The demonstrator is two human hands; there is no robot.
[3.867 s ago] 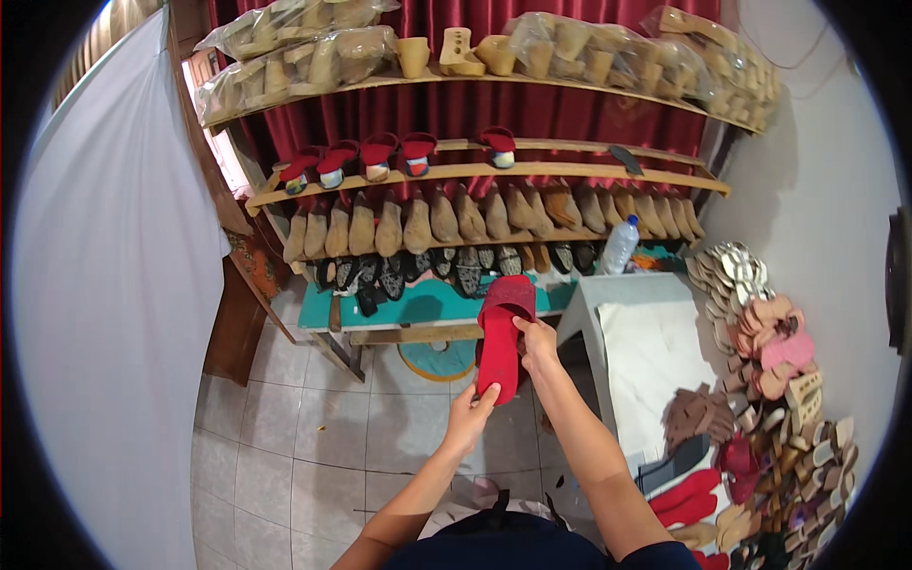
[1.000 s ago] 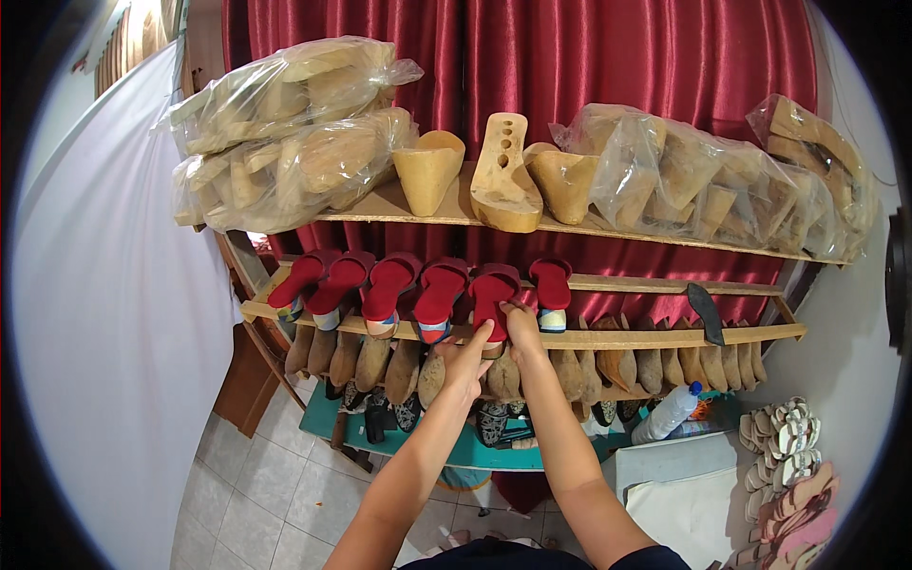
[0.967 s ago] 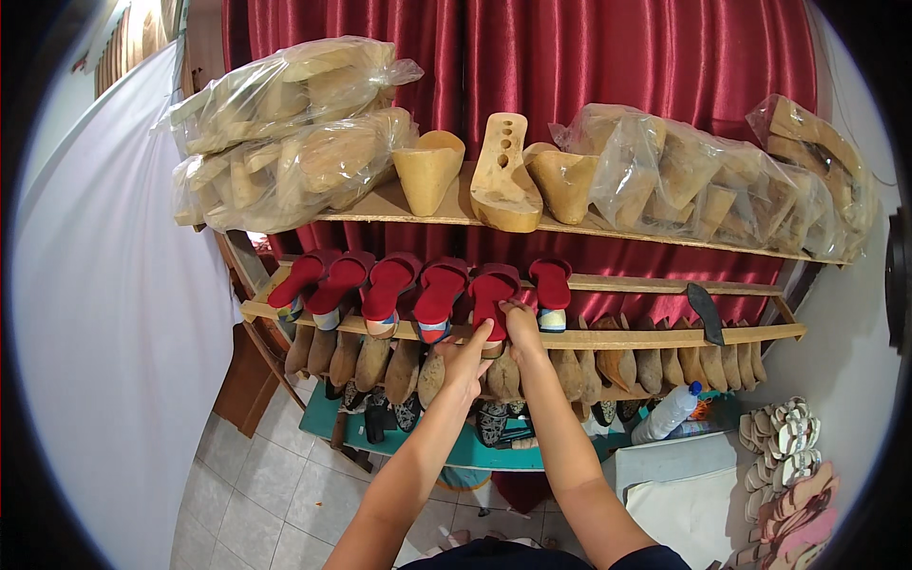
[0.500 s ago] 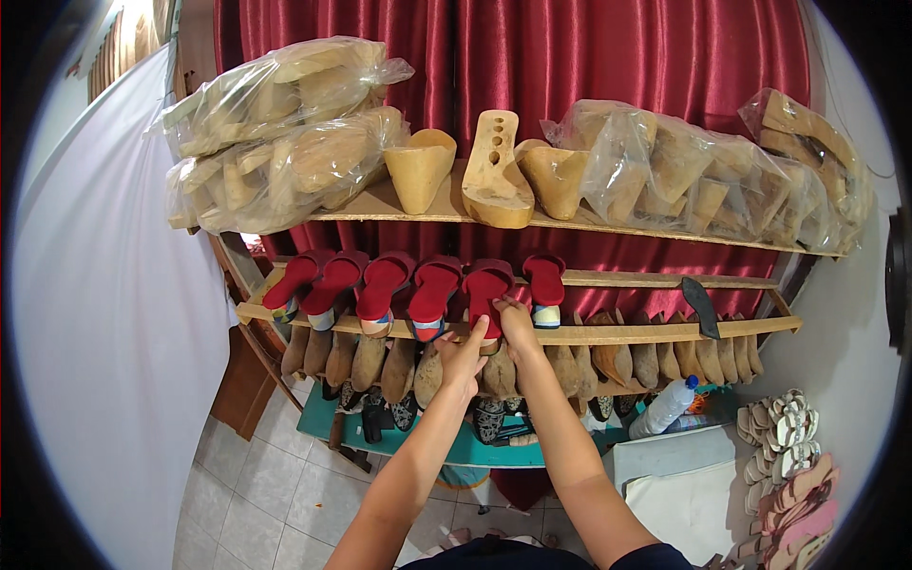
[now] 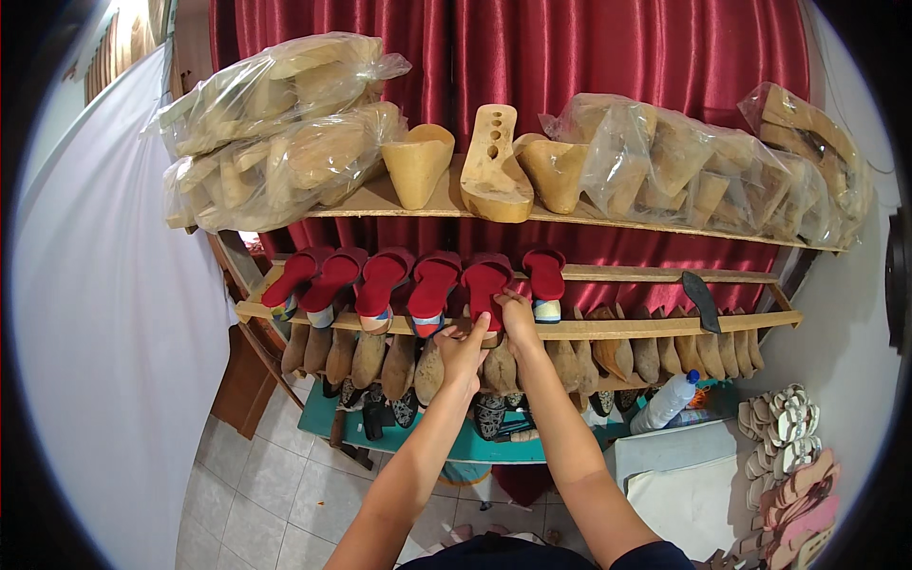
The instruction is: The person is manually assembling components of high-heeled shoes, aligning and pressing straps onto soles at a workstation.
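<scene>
Both my hands grip one red slipper (image 5: 487, 281) from its two sides at the heel. My left hand (image 5: 463, 350) is closed on the heel's left side, with its thumb on the insole. My right hand (image 5: 517, 323) closes on the right side. The slipper's toe rests on the rack's back rail (image 5: 655, 277), and its heel is at the front rail (image 5: 627, 329). To its left stand several like slippers (image 5: 385, 285) with patterned heels. One more slipper (image 5: 545, 275) stands just to its right.
Above, a shelf (image 5: 418, 203) bears wooden wedge blocks (image 5: 496, 176) and plastic bags of wooden forms (image 5: 285, 152). Worn shoe lasts (image 5: 370, 363) hang below the rack. A black sole (image 5: 701, 302) leans at right. A water bottle (image 5: 665, 404) and sandals (image 5: 788, 432) are at lower right.
Almost nothing differs. Both hands stay on the same slipper, whose toe sits very slightly higher in the picture, and the whole view has shifted a little.
</scene>
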